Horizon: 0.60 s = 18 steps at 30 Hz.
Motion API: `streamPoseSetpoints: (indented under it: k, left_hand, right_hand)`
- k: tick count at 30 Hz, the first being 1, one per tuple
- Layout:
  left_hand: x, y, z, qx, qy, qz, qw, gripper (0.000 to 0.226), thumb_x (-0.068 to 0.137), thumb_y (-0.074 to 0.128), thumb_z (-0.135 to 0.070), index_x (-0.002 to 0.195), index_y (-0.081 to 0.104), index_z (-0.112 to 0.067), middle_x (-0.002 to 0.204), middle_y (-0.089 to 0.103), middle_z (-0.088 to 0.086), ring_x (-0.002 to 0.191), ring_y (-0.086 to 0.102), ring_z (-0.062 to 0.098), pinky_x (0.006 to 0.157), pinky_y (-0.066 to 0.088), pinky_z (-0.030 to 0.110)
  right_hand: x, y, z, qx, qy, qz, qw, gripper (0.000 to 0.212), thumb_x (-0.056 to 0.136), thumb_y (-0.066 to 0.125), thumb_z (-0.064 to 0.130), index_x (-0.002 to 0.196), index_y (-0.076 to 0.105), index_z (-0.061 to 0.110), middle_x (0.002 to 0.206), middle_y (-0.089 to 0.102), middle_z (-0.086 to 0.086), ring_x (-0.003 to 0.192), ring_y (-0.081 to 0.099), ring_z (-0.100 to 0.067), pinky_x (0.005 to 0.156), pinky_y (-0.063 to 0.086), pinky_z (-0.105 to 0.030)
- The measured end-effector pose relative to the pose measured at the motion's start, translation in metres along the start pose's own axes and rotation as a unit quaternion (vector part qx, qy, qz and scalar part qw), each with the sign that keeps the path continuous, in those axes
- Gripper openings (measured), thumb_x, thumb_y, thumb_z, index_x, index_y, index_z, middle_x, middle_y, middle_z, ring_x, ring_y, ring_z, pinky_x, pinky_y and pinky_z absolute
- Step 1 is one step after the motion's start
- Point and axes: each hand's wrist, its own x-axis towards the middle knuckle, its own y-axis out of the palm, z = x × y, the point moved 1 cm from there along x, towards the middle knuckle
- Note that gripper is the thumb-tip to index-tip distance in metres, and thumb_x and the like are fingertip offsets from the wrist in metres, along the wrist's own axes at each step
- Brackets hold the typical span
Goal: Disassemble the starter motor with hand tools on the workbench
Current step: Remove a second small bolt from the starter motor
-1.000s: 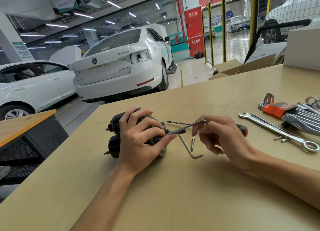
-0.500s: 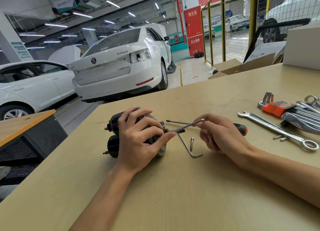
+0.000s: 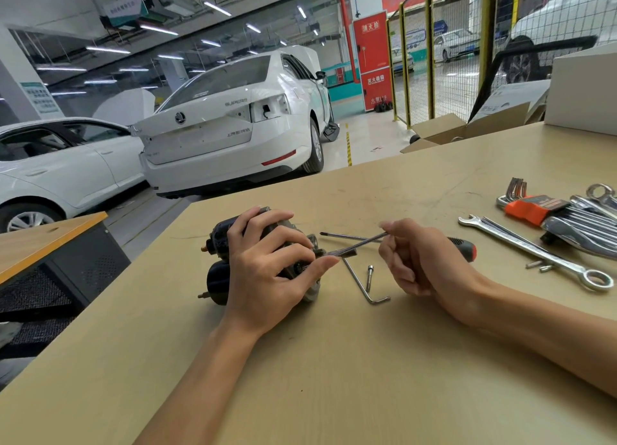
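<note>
The black starter motor [image 3: 218, 274] lies on its side on the tan workbench [image 3: 334, 378]. My left hand [image 3: 267, 271] grips it from above, fingers curled over its body and the metal end. My right hand [image 3: 420, 257] pinches the outer end of a long hex key [image 3: 359, 243], whose tip sits at the motor's end by my left fingertips. A second hex key [image 3: 362, 284] and a loose bolt [image 3: 369, 276] lie just right of the motor.
A screwdriver with a red and black handle [image 3: 462, 246] lies behind my right hand. At the right sit a combination spanner [image 3: 534, 252], an orange hex key holder [image 3: 531, 207], several more spanners [image 3: 587, 224] and small pins [image 3: 539, 265]. Cardboard boxes [image 3: 467, 129] stand at the far edge.
My right hand has turned the hex key's outer end, rolling its wrist and shifting slightly. My left hand still holds the motor in the same place.
</note>
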Motion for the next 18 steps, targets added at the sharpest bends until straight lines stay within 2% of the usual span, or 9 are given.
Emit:
streamPoseSetpoints:
  k: [4, 7, 10, 14, 16, 18]
  left_hand:
    - [-0.0001, -0.0001, -0.0009, 0.001, 0.002, 0.009, 1.0, 0.038, 0.079, 0.075, -0.048, 0.06, 0.072, -0.016, 0.076, 0.07, -0.008, 0.107, 0.059, 0.019, 0.108, 0.03, 0.042]
    - [0.0, -0.0012, -0.0007, 0.003, 0.0, 0.011, 1.0, 0.037, 0.08, 0.074, -0.048, 0.061, 0.072, -0.017, 0.077, 0.071, -0.008, 0.108, 0.059, 0.019, 0.109, 0.029, 0.041]
    - [0.0001, -0.0017, 0.0004, 0.002, -0.002, 0.01, 1.0, 0.036, 0.08, 0.075, -0.047, 0.061, 0.072, -0.016, 0.076, 0.071, -0.008, 0.108, 0.06, 0.019, 0.109, 0.029, 0.04]
    - [-0.0002, -0.001, -0.0006, 0.0, -0.002, 0.008, 1.0, 0.037, 0.08, 0.075, -0.047, 0.06, 0.072, -0.016, 0.076, 0.07, -0.008, 0.107, 0.06, 0.019, 0.109, 0.029, 0.041]
    - [0.0002, -0.0012, -0.0005, -0.002, -0.001, 0.008, 1.0, 0.037, 0.08, 0.075, -0.046, 0.06, 0.072, -0.016, 0.076, 0.07, -0.008, 0.106, 0.061, 0.02, 0.108, 0.03, 0.042]
    - [0.0002, -0.0014, -0.0008, -0.001, -0.002, 0.009, 1.0, 0.037, 0.08, 0.076, -0.046, 0.06, 0.072, -0.015, 0.076, 0.07, -0.008, 0.105, 0.062, 0.021, 0.107, 0.031, 0.044]
  right_hand:
    - [-0.0027, 0.0004, -0.0046, -0.03, -0.074, 0.0, 0.997, 0.045, 0.099, 0.051, 0.014, 0.054, 0.047, 0.015, 0.046, 0.038, 0.001, 0.039, 0.031, -0.014, 0.037, 0.028, -0.02]
    - [-0.0044, 0.0004, -0.0078, -0.118, -0.143, -0.007, 0.983, 0.038, 0.103, 0.05, 0.028, 0.07, 0.052, 0.009, 0.053, 0.049, 0.005, 0.043, 0.041, -0.009, 0.041, 0.034, -0.019]
    - [-0.0038, 0.0008, -0.0073, -0.122, -0.17, -0.01, 0.978, 0.04, 0.1, 0.049, 0.04, 0.076, 0.056, 0.01, 0.059, 0.053, 0.004, 0.043, 0.042, -0.01, 0.042, 0.035, -0.018]
    - [-0.0008, 0.0005, -0.0045, -0.047, -0.078, -0.002, 0.996, 0.069, 0.092, 0.033, 0.068, 0.064, 0.064, 0.014, 0.052, 0.05, -0.001, 0.04, 0.04, -0.012, 0.039, 0.033, -0.018]
    - [0.002, -0.0015, -0.0058, -0.043, -0.025, 0.008, 0.999, 0.074, 0.097, 0.027, 0.064, 0.057, 0.063, 0.013, 0.047, 0.047, -0.003, 0.039, 0.038, -0.014, 0.038, 0.031, -0.019]
    - [0.0034, -0.003, -0.0076, -0.014, 0.014, 0.032, 0.999, 0.07, 0.1, 0.029, 0.054, 0.053, 0.059, 0.012, 0.045, 0.043, -0.004, 0.038, 0.036, -0.016, 0.037, 0.029, -0.021]
